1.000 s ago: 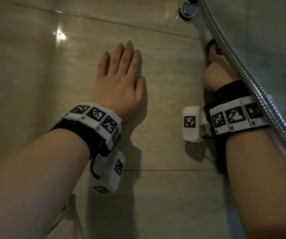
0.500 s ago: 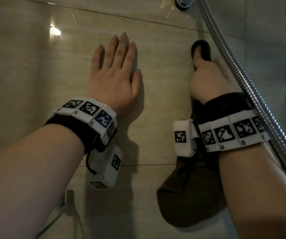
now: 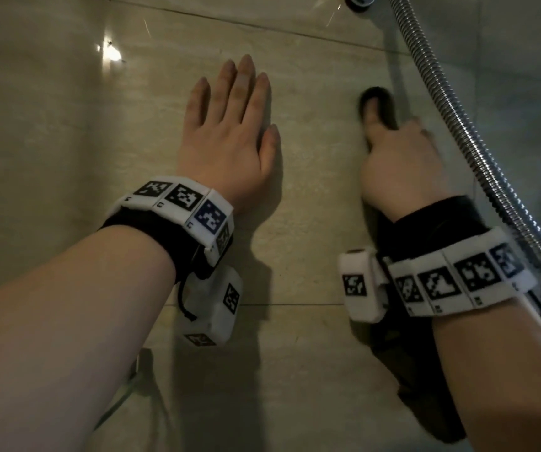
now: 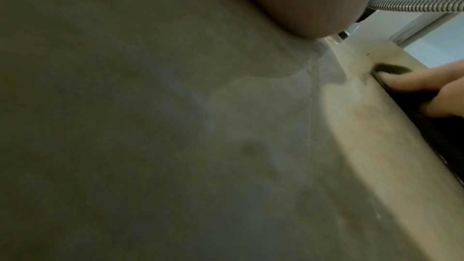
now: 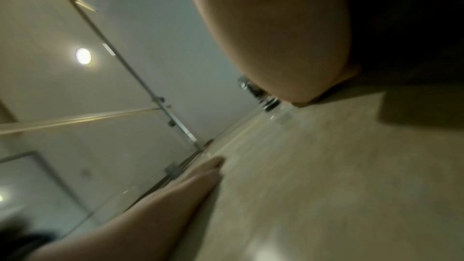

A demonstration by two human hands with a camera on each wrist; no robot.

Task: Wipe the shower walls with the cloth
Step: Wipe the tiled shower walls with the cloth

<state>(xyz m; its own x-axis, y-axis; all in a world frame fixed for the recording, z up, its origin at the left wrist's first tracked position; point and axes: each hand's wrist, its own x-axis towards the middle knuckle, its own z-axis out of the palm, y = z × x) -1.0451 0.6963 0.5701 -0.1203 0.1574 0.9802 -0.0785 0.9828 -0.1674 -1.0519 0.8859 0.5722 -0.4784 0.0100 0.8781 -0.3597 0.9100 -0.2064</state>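
Left hand (image 3: pixel 226 138): flat on the tiled shower wall (image 3: pixel 67 141), fingers straight and close together, palm against the tile. It holds nothing; judged to be bracing the body.

Right hand (image 3: pixel 399 158): pressed to the same wall, to the right of the left hand and apart from it. Dark cloth (image 3: pixel 403 347) sits between palm and tile. One finger extends along the top fold of the cloth; the other fingers curl onto it. In the left wrist view the fingertips (image 4: pixel 411 84) pinch the dark fabric against the tile. The rest of the cloth hangs down under the wrist, trailing toward the near edge of the head view.

Metal shower hose (image 3: pixel 478 164) runs diagonally just right of the right hand, close to the knuckles; contact cannot be confirmed. Chrome fitting (image 3: pixel 360 0) at the far edge above.

Step in hand: mid-stroke wipe on the tile panel beside the hose.

Next move, as judged: keep the cloth pressed flat and carry the stroke across unwiped tile, most likely leftward or down. The hose crowds the right side; the hanging tail could snag on it. The left hand will need to shift if the stroke reaches it.
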